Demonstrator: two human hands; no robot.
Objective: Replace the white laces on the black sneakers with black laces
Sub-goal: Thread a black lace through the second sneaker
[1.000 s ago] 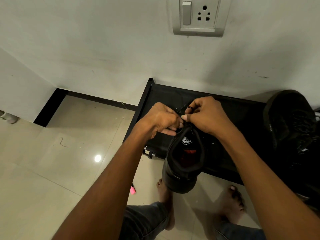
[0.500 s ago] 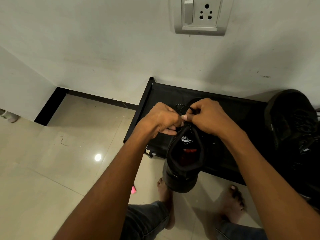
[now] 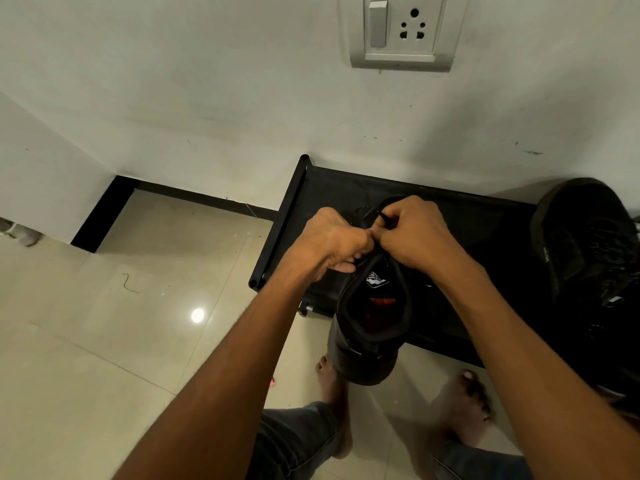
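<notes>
A black sneaker (image 3: 372, 327) lies heel toward me on the front edge of a black rack shelf (image 3: 460, 216), its opening and tongue logo showing. My left hand (image 3: 332, 240) and my right hand (image 3: 412, 233) meet over the sneaker's lace area, fingers curled. Each pinches a black lace (image 3: 379, 213); a short end sticks up beside my right thumb. The eyelets are hidden under my hands. A second black sneaker (image 3: 588, 244) stands at the shelf's right end.
The shelf stands against a white wall with a switch and socket plate (image 3: 401, 31) above. Beige floor tiles (image 3: 104, 341) stretch to the left. My bare feet (image 3: 464, 407) are below the shelf, with a small pink object (image 3: 272, 382) on the floor nearby.
My hands have stayed together over the sneaker with small finger movements; the right hand has shifted slightly down along the lace. The sneaker has not moved.
</notes>
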